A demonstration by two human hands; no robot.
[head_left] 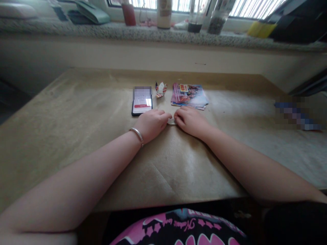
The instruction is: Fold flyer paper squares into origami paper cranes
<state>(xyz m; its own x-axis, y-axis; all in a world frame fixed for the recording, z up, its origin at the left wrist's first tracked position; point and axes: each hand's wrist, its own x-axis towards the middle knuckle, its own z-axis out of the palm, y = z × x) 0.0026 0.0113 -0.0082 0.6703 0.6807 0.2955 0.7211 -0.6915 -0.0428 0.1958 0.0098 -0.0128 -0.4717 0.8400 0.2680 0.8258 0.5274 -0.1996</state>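
Observation:
A small white piece of paper [171, 121] lies low over the table between my two hands. My left hand [152, 124], a silver bangle at its wrist, pinches the paper's left end. The right end is held in the curled fingers of my right hand [190, 120]. Just beyond my left hand lies a phone [142, 102] with its screen lit. A folded paper piece [160, 90] with red, white and dark markings stands to the phone's right. Behind my right hand is a stack of colourful printed leaflets [189, 94].
The table [76, 136] has a tan cover and meets the wall at the back. A blurred blue packet [296, 115] lies at the far right. Above, the granite window sill [143, 33] carries a red container [128, 14], bottles, jars and a yellow item [262, 29].

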